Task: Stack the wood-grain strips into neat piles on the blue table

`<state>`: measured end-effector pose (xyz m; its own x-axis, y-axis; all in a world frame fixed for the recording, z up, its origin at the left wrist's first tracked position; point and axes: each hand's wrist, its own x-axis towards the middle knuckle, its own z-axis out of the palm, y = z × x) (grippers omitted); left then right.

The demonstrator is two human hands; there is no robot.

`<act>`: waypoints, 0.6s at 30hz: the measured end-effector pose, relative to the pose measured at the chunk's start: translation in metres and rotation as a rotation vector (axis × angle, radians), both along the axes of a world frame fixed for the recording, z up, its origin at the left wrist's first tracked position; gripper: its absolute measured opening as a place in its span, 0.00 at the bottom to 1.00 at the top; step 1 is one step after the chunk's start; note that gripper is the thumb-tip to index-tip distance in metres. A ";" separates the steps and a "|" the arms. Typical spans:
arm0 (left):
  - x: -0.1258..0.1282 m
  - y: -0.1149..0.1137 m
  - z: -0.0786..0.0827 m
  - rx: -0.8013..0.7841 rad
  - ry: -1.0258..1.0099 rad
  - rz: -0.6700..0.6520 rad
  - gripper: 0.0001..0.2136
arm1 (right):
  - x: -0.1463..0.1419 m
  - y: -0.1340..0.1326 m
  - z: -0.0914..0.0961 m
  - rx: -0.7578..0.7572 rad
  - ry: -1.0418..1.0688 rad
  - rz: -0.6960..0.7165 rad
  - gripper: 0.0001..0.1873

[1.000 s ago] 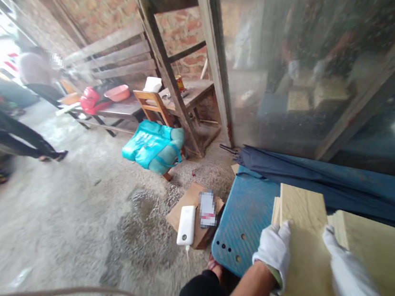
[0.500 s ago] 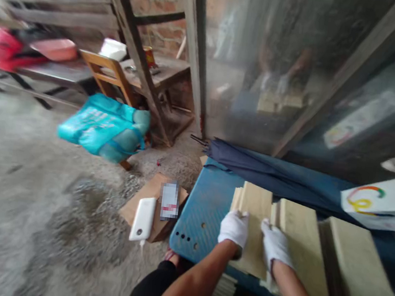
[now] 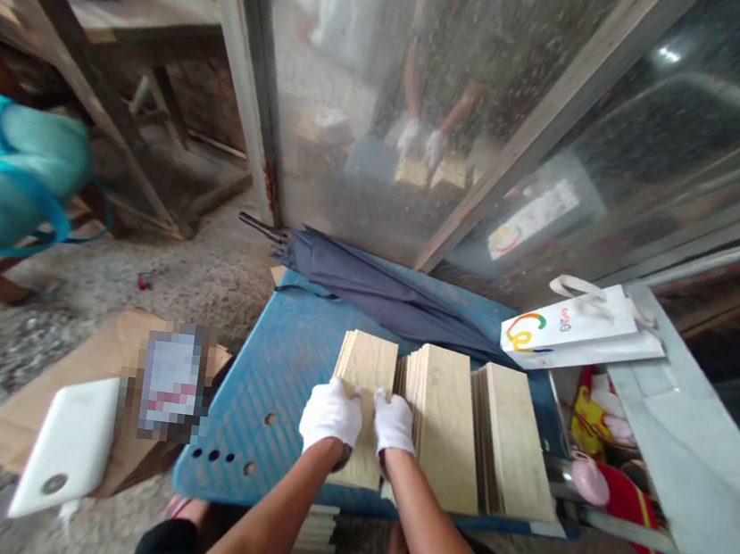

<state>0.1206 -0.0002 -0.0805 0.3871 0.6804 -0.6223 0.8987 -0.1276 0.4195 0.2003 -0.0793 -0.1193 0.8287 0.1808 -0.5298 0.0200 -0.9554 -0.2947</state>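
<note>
Both gloved hands rest side by side on the leftmost stack of pale wooden boards (image 3: 366, 384), which lies flat on the blue bench (image 3: 278, 365): the left hand (image 3: 330, 414) lies on its near left part with fingers curled down over the top board, and the right hand (image 3: 393, 422) presses on its near right edge, just where this stack meets the middle stack (image 3: 443, 425). Whether either hand grips the board or only presses on it cannot be told. A third stack (image 3: 516, 439) lies just right of the middle one, the three packed close together. Behind the stacks, a folded dark blue umbrella (image 3: 374, 291) lies across the far side of the bench, and a white paper bag (image 3: 579, 330) with coloured printing sits at its far right corner. A dusty glass panel (image 3: 393, 91) in a wooden frame stands directly behind the bench. On the floor to the left, a flattened cardboard box (image 3: 62, 365) carries a white power bank (image 3: 69, 447). A turquoise bag (image 3: 4, 178) sits at the far left. More boards (image 3: 314, 544) are piled under the bench's near edge.
</note>
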 end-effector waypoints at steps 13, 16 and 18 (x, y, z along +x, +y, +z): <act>-0.002 0.022 -0.019 -0.030 -0.032 -0.018 0.22 | 0.000 0.004 0.004 0.148 -0.136 -0.063 0.23; -0.003 0.025 -0.035 -0.150 -0.048 0.028 0.25 | 0.000 0.002 0.000 0.216 -0.085 -0.057 0.25; -0.001 0.024 -0.043 -0.158 -0.068 0.032 0.25 | 0.000 -0.002 -0.006 0.244 -0.031 -0.076 0.26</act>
